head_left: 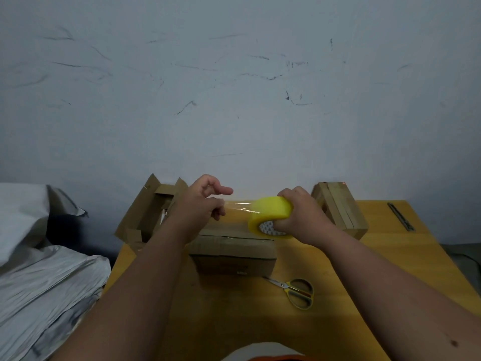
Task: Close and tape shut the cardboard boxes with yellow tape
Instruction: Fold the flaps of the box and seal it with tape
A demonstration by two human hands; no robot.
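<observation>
My right hand (pixel 299 214) grips a roll of yellow tape (pixel 268 216) above a closed cardboard box (pixel 234 254) in the middle of the yellow table (pixel 260 321). A short clear strip of tape (pixel 238 207) stretches from the roll to my left hand (pixel 203 201), which pinches its free end. Behind my left hand stands another cardboard box (pixel 151 212) with its flaps open. At the back right, a third box (pixel 341 209) is closed with tape bands across it.
Yellow-handled scissors (pixel 294 291) lie on the table in front of the middle box. A utility knife (pixel 400 217) lies near the table's far right edge. Grey plastic bags (pixel 39 282) pile up left of the table. A scuffed wall (pixel 234 87) rises close behind.
</observation>
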